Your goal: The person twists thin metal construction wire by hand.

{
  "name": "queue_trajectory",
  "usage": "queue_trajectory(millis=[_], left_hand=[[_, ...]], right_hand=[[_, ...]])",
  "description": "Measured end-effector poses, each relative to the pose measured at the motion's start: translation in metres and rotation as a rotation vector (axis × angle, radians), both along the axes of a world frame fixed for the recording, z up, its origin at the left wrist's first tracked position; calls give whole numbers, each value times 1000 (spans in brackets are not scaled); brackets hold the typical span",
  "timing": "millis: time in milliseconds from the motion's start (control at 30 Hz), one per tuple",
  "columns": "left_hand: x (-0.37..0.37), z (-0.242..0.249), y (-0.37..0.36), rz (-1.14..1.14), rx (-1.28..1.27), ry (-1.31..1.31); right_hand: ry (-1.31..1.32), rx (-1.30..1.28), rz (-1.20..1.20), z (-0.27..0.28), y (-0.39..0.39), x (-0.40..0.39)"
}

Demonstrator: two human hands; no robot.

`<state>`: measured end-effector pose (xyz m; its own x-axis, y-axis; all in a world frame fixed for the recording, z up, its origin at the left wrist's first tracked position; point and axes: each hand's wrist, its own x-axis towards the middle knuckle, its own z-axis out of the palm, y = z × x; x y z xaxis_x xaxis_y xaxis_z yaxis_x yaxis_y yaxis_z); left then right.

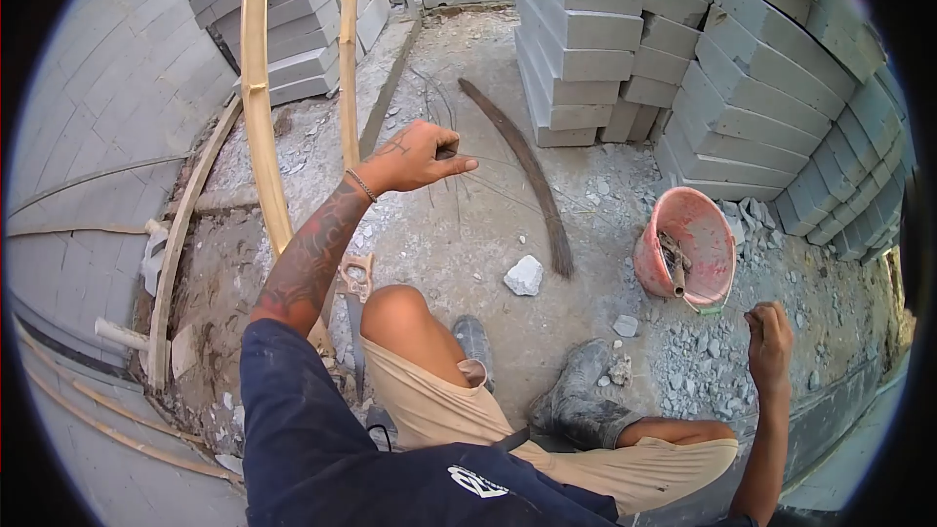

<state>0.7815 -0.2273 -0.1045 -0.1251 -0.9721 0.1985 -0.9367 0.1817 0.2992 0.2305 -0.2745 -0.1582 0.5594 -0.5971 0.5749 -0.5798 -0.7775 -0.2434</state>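
Note:
My left hand is raised over the concrete floor, its fingers curled and its thumb stretched to the right. Thin wires show around and below it; whether they are in its grip or lie on the floor is unclear. Off to the lower right, my right hand has its fingers curled together near the rim of a red bucket. Anything inside that grip is too small to make out. Inside the bucket lie some tools. A long dark bundle of wire lies curved on the floor between my hands.
Grey blocks are stacked at the back and right. Wooden poles stand at the left, near a handsaw beside my knee. A white chunk and rubble lie on the floor.

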Motion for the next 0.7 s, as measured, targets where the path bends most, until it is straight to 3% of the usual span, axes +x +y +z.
queue_trajectory(millis=[167,400,600,667,700], left_hand=[[63,-16,9,206,-135,-143],[155,-155,37,416,30,-324],[196,-191,84,620,64,-366],[229,-205,90,703,240,-444],[227,-204,96,664,386,-628]], right_hand=[[61,59,-47,-26,13,-15],[216,179,-33,-66,25,-18],[345,182,-138,-75,26,-68],[421,201,-162,-80,28,-70],[462,234,-103,-83,30,-64]])
